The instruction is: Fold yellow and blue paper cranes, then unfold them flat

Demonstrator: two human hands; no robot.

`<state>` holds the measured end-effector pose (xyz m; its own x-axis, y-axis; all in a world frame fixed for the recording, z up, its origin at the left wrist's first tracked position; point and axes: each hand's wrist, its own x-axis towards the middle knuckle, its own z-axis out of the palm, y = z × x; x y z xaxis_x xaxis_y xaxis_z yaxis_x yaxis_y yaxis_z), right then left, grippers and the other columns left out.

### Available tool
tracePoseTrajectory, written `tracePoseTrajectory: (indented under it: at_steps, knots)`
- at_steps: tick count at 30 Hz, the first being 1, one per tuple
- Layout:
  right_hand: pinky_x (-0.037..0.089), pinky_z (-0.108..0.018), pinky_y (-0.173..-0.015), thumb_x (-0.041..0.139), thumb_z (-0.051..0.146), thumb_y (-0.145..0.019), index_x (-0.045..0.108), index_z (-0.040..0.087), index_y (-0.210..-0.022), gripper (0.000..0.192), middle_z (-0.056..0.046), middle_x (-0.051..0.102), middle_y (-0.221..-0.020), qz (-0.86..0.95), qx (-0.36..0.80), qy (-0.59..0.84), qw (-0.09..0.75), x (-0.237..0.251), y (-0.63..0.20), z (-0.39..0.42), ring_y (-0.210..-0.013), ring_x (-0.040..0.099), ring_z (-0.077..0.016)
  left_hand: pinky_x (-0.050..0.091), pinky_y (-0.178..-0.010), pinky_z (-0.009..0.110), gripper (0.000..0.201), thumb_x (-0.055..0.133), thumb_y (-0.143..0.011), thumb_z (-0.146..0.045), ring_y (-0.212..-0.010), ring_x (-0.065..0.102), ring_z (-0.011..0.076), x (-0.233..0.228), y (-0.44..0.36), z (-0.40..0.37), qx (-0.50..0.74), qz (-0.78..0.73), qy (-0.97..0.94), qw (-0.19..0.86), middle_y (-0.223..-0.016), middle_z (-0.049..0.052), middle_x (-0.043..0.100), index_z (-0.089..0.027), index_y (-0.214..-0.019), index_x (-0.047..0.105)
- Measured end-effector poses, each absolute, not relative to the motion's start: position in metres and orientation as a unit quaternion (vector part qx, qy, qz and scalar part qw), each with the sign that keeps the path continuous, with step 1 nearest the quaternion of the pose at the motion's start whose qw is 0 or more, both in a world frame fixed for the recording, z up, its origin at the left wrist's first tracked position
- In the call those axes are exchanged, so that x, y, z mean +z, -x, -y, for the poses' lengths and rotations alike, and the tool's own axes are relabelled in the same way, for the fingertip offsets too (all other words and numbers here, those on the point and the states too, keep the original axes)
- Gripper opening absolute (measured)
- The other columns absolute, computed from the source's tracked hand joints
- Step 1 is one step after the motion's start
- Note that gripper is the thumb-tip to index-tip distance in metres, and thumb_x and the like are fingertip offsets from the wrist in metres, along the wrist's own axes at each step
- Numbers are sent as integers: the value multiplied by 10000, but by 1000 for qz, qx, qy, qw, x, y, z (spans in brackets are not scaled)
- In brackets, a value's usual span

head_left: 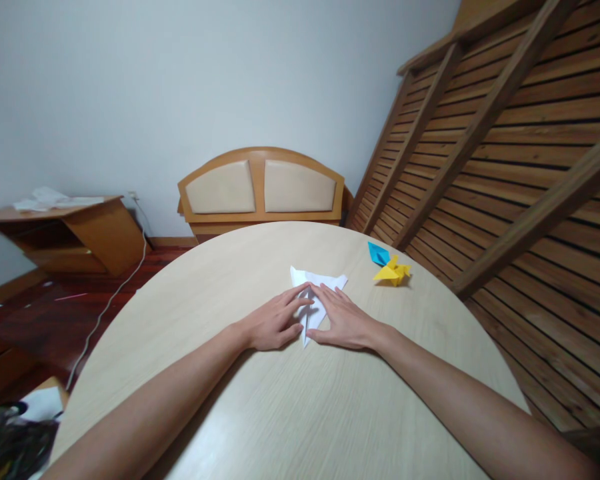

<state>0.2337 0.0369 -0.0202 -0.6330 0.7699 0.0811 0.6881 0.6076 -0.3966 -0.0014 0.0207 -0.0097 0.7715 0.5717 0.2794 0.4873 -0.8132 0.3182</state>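
Pale wood table (pixel 260 413), grey wall (pixel 180 80) — slatted bed frame (pixel 505 147), headboard (pixel 260 187) leaning.

Soft, even daylight, sharp at centre.
Faint shadows under the arms; wide-angle lens bends the frame edges, lower left corner dim and blurred.

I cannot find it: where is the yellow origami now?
The yellow origami lies on the table, right of the hands, beside the blue paper.
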Motion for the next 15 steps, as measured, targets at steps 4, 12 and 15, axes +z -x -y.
tracePoseTrajectory:
  at_steps: [4, 12, 15]
  knots:
    - [149, -523, -1216, 573, 664, -809, 151, 128, -1577, 1027, -174, 229, -1620, 890, 163, 407, 127, -21, -235, -38, -1504, 166, -339, 304, -1188, 496, 549, 524, -942, -312, -1483, 249, 293, -11, 3, -22, 177, -286, -935, 111, -1627, 162, 186, -207, -1447, 335]
    - [251, -492, -1184, 615, 541, -824, 339, 152, -1470, 804, -167, 401, -1510, 888, 166, 399, 158, -13, -236, -34, -1411, 356, -329, 300, -1188, 504, 577, 514, -956, -340, -1452, 328, 294, -14, 3, -23, 164, -287, -936, 124, -1520, 146, 436, -179, -1481, 339]
    - [312, -480, -1151, 637, 544, -813, 374, 139, -1428, 782, -174, 437, -1467, 884, 165, 403, 168, -13, -238, -36, -1358, 417, -325, 261, -1202, 508, 563, 471, -978, -375, -1467, 298, 296, -15, 2, -25, 137, -292, -939, 119, -1552, 139, 390, -177, -1493, 356]
